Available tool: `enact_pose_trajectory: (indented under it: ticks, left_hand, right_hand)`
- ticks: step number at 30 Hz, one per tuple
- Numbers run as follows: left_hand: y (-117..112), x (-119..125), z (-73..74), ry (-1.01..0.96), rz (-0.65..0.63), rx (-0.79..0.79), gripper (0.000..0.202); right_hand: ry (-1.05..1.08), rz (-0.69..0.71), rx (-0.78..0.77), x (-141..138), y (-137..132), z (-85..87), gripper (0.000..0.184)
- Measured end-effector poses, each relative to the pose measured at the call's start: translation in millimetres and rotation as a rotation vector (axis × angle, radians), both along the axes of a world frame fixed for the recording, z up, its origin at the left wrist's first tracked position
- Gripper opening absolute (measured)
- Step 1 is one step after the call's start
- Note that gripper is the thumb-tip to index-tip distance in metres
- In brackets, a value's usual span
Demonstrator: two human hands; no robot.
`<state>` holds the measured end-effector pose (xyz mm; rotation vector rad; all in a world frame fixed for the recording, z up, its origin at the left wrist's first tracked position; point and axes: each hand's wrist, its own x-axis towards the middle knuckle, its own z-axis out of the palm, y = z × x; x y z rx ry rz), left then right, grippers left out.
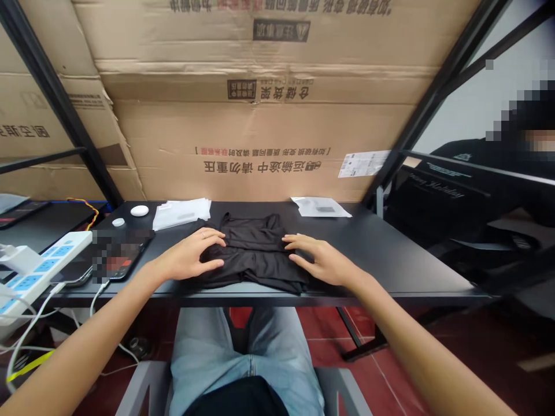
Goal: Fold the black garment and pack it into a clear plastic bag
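A black garment [254,254] lies partly folded on the dark desk in front of me, its near edge by the desk's front edge. Resting at its left side is my left hand [197,252], fingers spread over the cloth and a ring on one finger. My right hand [318,258] is at the garment's right side, its fingers stretched out and the fingertips on the fabric. Neither hand grips the cloth. A crease runs across the middle between the two hands. The exact kind of garment cannot be made out.
White papers [182,213] and another white sheet [321,207] lie at the back. On the left are a white earbud case [139,211], a phone [125,260] and a power strip [47,266] with cables. Cardboard [260,127] stands behind. A person in black [451,190] is at right.
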<state>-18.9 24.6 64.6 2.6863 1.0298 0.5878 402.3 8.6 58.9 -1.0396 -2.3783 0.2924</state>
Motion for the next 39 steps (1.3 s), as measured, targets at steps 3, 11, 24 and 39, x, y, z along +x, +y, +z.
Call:
enact_pose_trajectory:
  ticks: [3, 11, 24, 39]
  left_hand:
    - [-25.7, -17.0, 2.2, 0.012, -0.002, -0.023, 0.045]
    - [-36.9, -50.2, -11.4, 0.039, 0.074, -0.131, 0.031]
    - [-37.8, -53.2, -12.4, 0.011, 0.063, -0.19, 0.023]
    - [58.5, -10.5, 8.5, -0.166, 0.63, -0.006, 0.035]
  right_hand:
    - [-0.015, 0.057, -0.041, 4.6, -17.0, 4.1, 0.028]
    - [-0.056, 0.101, -0.071, 7.9, -37.2, -4.0, 0.027]
    - [-0.069, 0.13, 0.039, 5.9, -38.5, -11.8, 0.016]
    - [0.187, -0.516, 0.108, -29.2, 64.6, 3.6, 0.023]
